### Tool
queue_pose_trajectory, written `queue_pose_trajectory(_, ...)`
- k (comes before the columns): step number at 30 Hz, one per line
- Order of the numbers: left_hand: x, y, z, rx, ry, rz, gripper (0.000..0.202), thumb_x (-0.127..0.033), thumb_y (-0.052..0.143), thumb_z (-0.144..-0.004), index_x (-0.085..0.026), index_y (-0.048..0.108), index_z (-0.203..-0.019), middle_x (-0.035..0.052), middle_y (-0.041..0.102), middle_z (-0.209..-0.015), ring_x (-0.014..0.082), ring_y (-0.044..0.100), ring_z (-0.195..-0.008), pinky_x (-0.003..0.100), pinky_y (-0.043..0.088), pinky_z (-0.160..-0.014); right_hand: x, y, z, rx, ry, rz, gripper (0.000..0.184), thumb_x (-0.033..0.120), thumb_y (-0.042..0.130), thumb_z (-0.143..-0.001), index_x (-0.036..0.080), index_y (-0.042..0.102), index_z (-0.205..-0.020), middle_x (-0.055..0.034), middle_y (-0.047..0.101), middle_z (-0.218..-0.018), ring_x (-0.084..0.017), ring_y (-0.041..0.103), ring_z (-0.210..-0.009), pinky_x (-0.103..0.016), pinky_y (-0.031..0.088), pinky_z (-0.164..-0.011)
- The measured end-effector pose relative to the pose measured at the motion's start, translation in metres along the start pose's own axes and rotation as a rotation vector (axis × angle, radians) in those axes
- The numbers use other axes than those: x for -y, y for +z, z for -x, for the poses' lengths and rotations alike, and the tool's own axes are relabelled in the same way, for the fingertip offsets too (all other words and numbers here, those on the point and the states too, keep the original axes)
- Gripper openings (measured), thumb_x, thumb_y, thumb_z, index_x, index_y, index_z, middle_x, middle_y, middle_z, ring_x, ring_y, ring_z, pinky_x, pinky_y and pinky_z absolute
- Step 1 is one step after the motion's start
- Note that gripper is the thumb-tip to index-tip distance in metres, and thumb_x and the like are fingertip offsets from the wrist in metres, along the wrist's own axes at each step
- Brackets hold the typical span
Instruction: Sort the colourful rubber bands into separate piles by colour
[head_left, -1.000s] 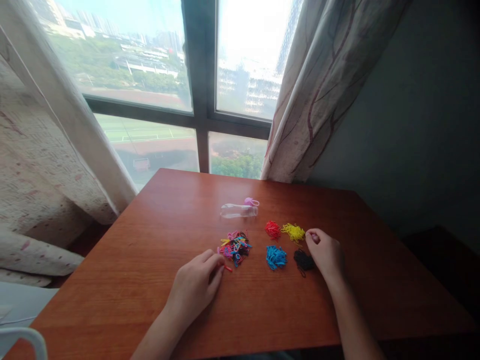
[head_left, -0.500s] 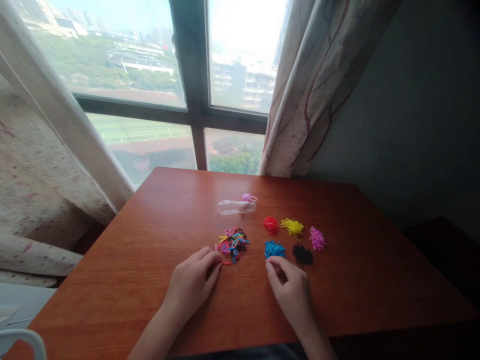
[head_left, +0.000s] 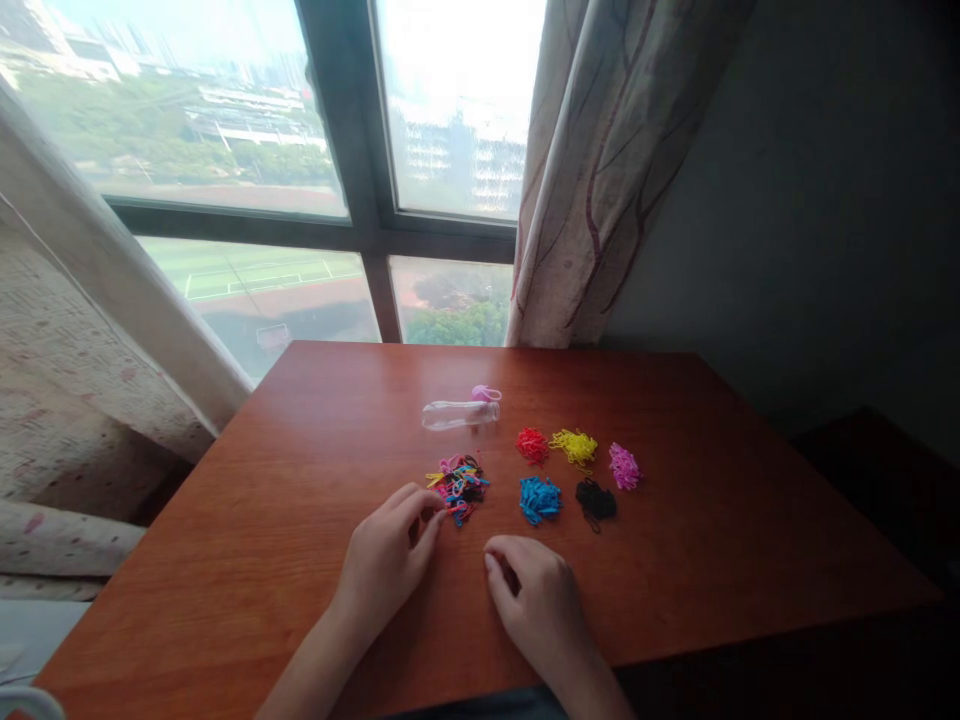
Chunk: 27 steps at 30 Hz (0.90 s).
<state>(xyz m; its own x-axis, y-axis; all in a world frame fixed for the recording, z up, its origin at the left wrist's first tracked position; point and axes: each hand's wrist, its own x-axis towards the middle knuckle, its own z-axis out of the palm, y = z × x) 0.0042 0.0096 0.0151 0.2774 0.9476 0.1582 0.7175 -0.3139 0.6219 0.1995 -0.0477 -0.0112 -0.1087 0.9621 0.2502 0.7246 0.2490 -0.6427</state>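
A mixed heap of small coloured rubber bands (head_left: 465, 482) lies on the brown table. My left hand (head_left: 390, 540) rests at its near left edge, thumb and forefinger closed on a red rubber band (head_left: 453, 511) that shows at the fingertips. Over the table to the right, my right hand (head_left: 536, 590) has its fingers curled and pressed together. No band shows in it. Beyond it is a pile of blue rubber bands (head_left: 539, 499), apart from the fingers. Black (head_left: 596, 500), red (head_left: 532, 446), yellow (head_left: 575, 448) and pink rubber bands (head_left: 625, 467) form separate piles.
Behind the heap, a clear plastic bottle-like container (head_left: 459, 415) lies on its side, with a pink looped piece (head_left: 484, 393) beside it. The table (head_left: 247, 500) reaches to a window flanked by curtains (head_left: 592, 170). A white object (head_left: 34, 704) stands at lower left.
My right hand has moved left, away from the blue pile toward the mixed heap. My left hand stays by the heap, its fingertips now closer in. The whole view has shifted slightly.
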Motion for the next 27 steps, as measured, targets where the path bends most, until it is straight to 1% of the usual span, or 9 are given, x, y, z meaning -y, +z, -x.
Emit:
queue_pose_trajectory(4, -0.022, 0.002, -0.029, 0.026, 0.068, -0.050, 0.016, -0.029, 0.049, -0.093, -0.022, 0.063, -0.089, 0.0017, 0.064, -0.088, 0.0146, 0.060, -0.075, 0.024, 0.043, -0.065, -0.001, 0.001, 0.000, -0.001, -0.001, -0.008, 0.019, 0.016, 0.047, -0.089, 0.022, 0.064, -0.084, -0.0006, 0.068, -0.077, -0.017, 0.062, -0.071, -0.026, 0.040, -0.066)
queue_pose_trajectory(7, -0.040, 0.008, -0.058, 0.074, 0.115, -0.157, 0.015, -0.026, 0.049, -0.092, -0.022, 0.064, -0.089, 0.0022, 0.066, -0.092, 0.0148, 0.062, -0.076, 0.025, 0.043, -0.066, -0.001, 0.002, 0.000, -0.010, -0.004, -0.016, 0.020, 0.016, 0.047, -0.088, 0.022, 0.065, -0.085, -0.0005, 0.068, -0.077, -0.017, 0.063, -0.071, -0.026, 0.040, -0.065)
queue_pose_trajectory(8, -0.046, 0.012, -0.068, 0.081, 0.128, -0.212, 0.017, -0.025, 0.048, -0.093, -0.022, 0.064, -0.090, 0.0030, 0.066, -0.094, 0.0157, 0.062, -0.077, 0.025, 0.043, -0.065, -0.001, 0.002, 0.000, -0.016, -0.004, -0.020, 0.020, 0.016, 0.047, -0.088, 0.022, 0.066, -0.086, -0.0005, 0.068, -0.077, -0.017, 0.063, -0.071, -0.026, 0.041, -0.065)
queue_pose_trajectory(11, -0.061, 0.027, -0.095, 0.105, 0.160, -0.242, 0.019, -0.024, 0.047, -0.093, -0.022, 0.066, -0.092, 0.0047, 0.067, -0.096, 0.0180, 0.064, -0.081, 0.026, 0.044, -0.067, -0.001, 0.002, -0.001, -0.032, -0.007, -0.031, 0.021, 0.016, 0.047, -0.088, 0.022, 0.067, -0.088, -0.0010, 0.069, -0.079, -0.016, 0.064, -0.071, -0.026, 0.042, -0.066)
queue_pose_trajectory(15, -0.067, 0.047, -0.120, 0.138, 0.157, -0.259, 0.019, -0.023, 0.048, -0.091, -0.020, 0.067, -0.090, 0.0070, 0.067, -0.095, 0.0188, 0.065, -0.078, 0.027, 0.045, -0.066, -0.002, 0.003, -0.001, -0.038, -0.012, -0.035, 0.021, 0.015, 0.047, -0.088, 0.022, 0.068, -0.087, -0.0018, 0.070, -0.079, -0.017, 0.065, -0.072, -0.026, 0.043, -0.066)
queue_pose_trajectory(18, -0.066, 0.055, -0.126, 0.145, 0.142, -0.261, 0.018, -0.022, 0.049, -0.090, -0.020, 0.067, -0.090, 0.0075, 0.068, -0.095, 0.0187, 0.065, -0.078, 0.027, 0.045, -0.066, -0.002, 0.003, -0.002, -0.035, -0.007, -0.040, 0.021, 0.015, 0.048, -0.087, 0.022, 0.067, -0.087, -0.0020, 0.070, -0.080, -0.018, 0.065, -0.073, -0.026, 0.044, -0.067)
queue_pose_trajectory(21, -0.063, 0.053, -0.122, 0.131, 0.142, -0.247, 0.018, -0.022, 0.049, -0.090, -0.021, 0.067, -0.093, 0.0071, 0.069, -0.096, 0.0192, 0.066, -0.079, 0.027, 0.045, -0.066, -0.002, 0.003, -0.001, -0.029, -0.009, -0.043, 0.021, 0.015, 0.048, -0.087, 0.022, 0.067, -0.088, -0.0019, 0.070, -0.080, -0.018, 0.065, -0.073, -0.026, 0.043, -0.067)
queue_pose_trajectory(24, -0.059, 0.043, -0.112, 0.112, 0.145, -0.225, 0.018, -0.024, 0.049, -0.091, -0.022, 0.067, -0.092, 0.0059, 0.069, -0.095, 0.0187, 0.066, -0.080, 0.027, 0.044, -0.066, -0.002, 0.002, -0.001, -0.025, -0.010, -0.037, 0.021, 0.014, 0.047, -0.087, 0.022, 0.067, -0.087, -0.0017, 0.069, -0.078, -0.017, 0.064, -0.072, -0.025, 0.043, -0.066)
queue_pose_trajectory(27, -0.051, 0.027, -0.096, 0.091, 0.136, -0.203, 0.017, -0.025, 0.050, -0.090, -0.022, 0.067, -0.091, 0.0044, 0.070, -0.094, 0.0173, 0.065, -0.081, 0.025, 0.044, -0.067, -0.002, 0.002, -0.001, -0.026, -0.016, -0.034, 0.021, 0.013, 0.048, -0.087, 0.022, 0.067, -0.087, -0.0011, 0.068, -0.077, -0.016, 0.064, -0.072, -0.024, 0.043, -0.066)
